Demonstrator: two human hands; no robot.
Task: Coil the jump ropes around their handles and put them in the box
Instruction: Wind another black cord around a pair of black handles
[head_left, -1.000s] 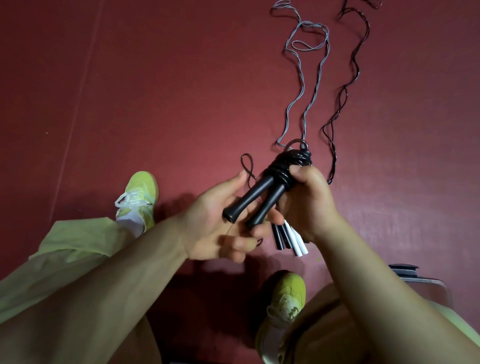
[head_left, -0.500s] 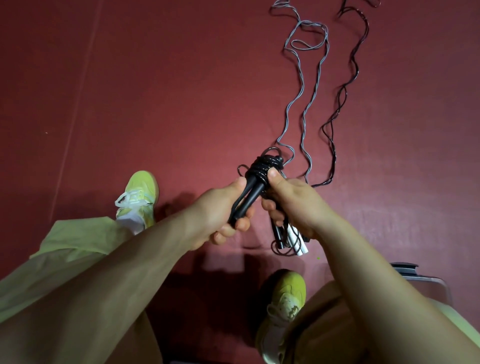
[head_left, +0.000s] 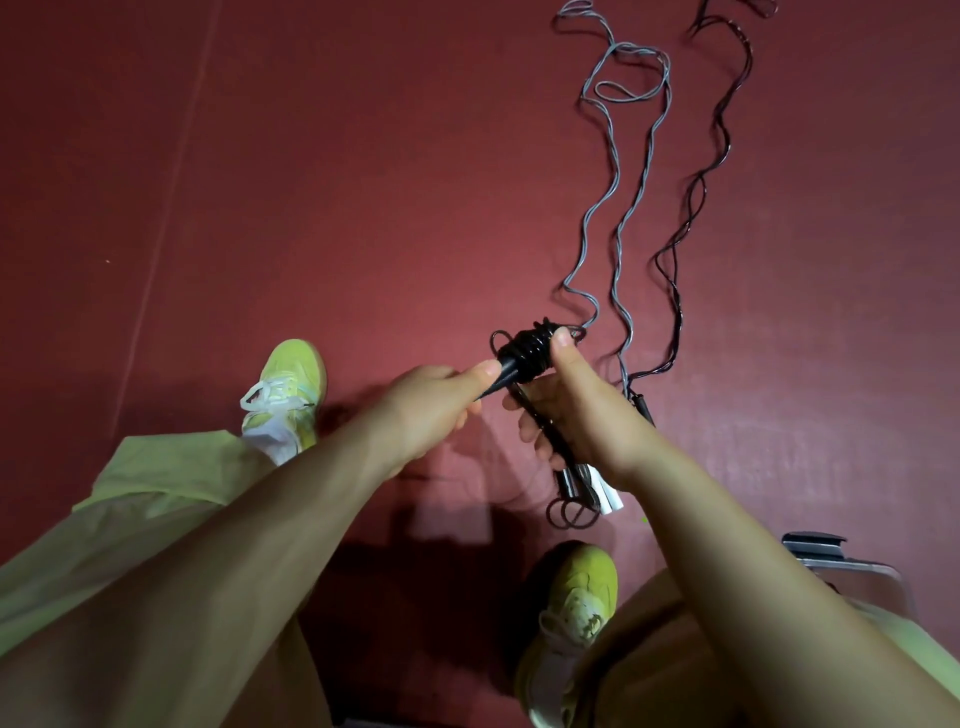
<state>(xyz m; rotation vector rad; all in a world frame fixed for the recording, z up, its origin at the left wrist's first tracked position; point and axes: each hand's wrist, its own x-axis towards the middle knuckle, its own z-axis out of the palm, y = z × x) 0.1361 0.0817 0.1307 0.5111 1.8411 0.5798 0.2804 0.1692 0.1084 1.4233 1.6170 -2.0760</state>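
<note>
Both hands on one black jump rope (head_left: 524, 353) mid-frame: left hand (head_left: 431, 402) curled round its handles, right hand (head_left: 576, 410) pinching the coiled cord, thumb on top. Two loose ropes at one o'clock, gray rope (head_left: 618, 218) and dark rope (head_left: 685, 218).

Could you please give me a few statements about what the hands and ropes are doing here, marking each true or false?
1. Both hands hold the black jump rope. True: the left hand grips its handles, and the right hand presses a thumb on the coil.
2. The grey rope is already coiled. False: it lies loose on the floor.
3. The person wears yellow-green shoes. True.
4. The right hand holds nothing else. False: it also grips black and white handles.
</note>
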